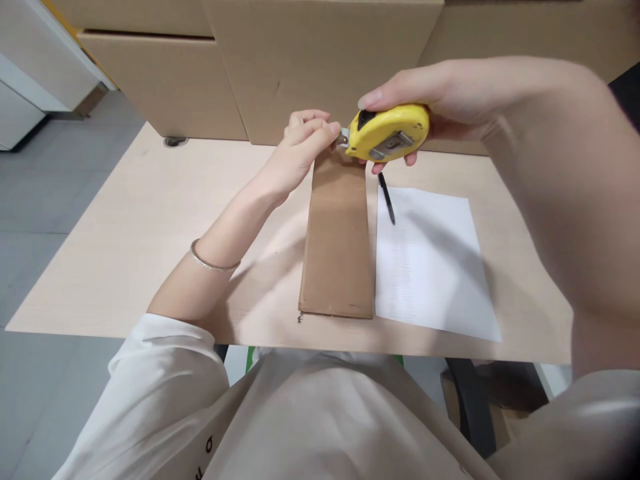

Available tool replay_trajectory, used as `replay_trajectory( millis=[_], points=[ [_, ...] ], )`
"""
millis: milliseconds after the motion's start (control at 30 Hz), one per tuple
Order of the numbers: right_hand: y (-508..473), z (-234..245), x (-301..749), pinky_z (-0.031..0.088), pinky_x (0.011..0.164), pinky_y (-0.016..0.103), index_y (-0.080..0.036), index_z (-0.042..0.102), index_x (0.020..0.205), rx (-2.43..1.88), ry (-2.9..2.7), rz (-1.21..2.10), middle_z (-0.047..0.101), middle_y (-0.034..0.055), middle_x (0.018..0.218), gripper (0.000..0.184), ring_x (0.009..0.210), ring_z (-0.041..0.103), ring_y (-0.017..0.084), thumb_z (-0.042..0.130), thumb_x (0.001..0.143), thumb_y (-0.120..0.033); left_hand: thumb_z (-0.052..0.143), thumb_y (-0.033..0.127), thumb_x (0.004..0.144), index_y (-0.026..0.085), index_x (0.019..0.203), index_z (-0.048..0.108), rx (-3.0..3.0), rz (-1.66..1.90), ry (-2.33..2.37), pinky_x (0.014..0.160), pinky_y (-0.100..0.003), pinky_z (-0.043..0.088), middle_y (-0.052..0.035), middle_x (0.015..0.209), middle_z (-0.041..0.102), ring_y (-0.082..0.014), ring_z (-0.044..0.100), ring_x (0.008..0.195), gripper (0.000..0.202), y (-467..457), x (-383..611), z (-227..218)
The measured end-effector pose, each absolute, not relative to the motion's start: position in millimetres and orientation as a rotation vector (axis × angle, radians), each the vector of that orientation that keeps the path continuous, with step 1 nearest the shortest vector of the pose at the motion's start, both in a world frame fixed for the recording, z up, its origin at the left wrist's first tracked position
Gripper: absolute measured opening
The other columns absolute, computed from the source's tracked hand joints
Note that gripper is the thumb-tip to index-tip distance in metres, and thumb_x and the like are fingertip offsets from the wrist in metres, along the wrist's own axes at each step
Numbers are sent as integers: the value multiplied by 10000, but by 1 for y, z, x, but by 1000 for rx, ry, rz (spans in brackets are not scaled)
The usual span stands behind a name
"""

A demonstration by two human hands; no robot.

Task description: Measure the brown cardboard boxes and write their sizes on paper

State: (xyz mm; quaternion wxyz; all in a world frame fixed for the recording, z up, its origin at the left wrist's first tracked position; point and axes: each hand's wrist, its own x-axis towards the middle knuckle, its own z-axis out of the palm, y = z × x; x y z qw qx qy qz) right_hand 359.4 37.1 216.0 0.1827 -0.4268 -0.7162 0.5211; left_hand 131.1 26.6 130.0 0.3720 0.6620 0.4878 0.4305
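Observation:
A long brown cardboard strip (337,247) lies lengthwise on the light wooden table (125,247). Over its far end my right hand (440,100) is wrapped round a yellow tape measure (389,131). My left hand (303,150), with a bracelet on the wrist, is closed in a pinch on the metal tip of the tape (343,138), right next to the case. Both hands hover just above the strip's far edge.
A white sheet of paper (433,263) lies to the right of the strip, with a black pen (387,198) at its far left corner. Large cardboard boxes (300,60) stand along the back of the table. Grey floor shows at the left.

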Motion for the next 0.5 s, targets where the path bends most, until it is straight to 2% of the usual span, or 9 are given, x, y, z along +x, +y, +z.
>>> replay_trajectory(
  millis=[100,200,300,400,433,500],
  points=[
    [46,224,369,541,544,173,-90,814,996,-1560,-1986,1344,824,21,811,434,671,814,158,636,1131,-462,586,277,1195,198,955,670,1623,1220,1298,1383,-405,434,-35,1393,742,-225,603,1498,267,37,118,117],
    [57,222,383,507,598,229,-66,831,1055,-1878,-1946,1265,841,-3,903,519,765,835,179,480,1138,-440,573,334,1192,213,913,651,1596,1200,1320,1323,-441,471,-50,1235,752,-248,648,1385,314,46,106,103],
    [68,212,395,531,564,183,-25,856,1158,-1905,-1917,1360,870,87,1065,551,787,858,204,480,1128,-426,560,397,1175,213,904,652,1634,1094,1244,1220,-480,510,-71,1127,727,-276,679,1288,340,50,101,94],
    [73,207,397,599,517,222,21,858,1161,-1838,-1925,1391,866,186,1085,495,763,868,263,582,1100,-386,568,435,1154,210,899,638,1668,1039,1185,1144,-475,519,-76,1066,700,-276,689,1213,347,50,101,92],
    [73,207,395,614,526,242,31,854,1142,-1841,-1945,1375,864,196,1068,495,766,869,274,584,1099,-382,574,433,1149,211,894,632,1679,1032,1185,1129,-467,522,-71,1049,689,-271,692,1196,343,51,100,92],
    [72,211,386,608,592,242,34,841,1074,-1917,-1996,1328,863,158,1062,609,812,867,268,454,1116,-434,579,416,1143,215,926,650,1690,1031,1197,1089,-441,538,-55,1011,666,-256,705,1156,304,53,100,91]
  ],
)
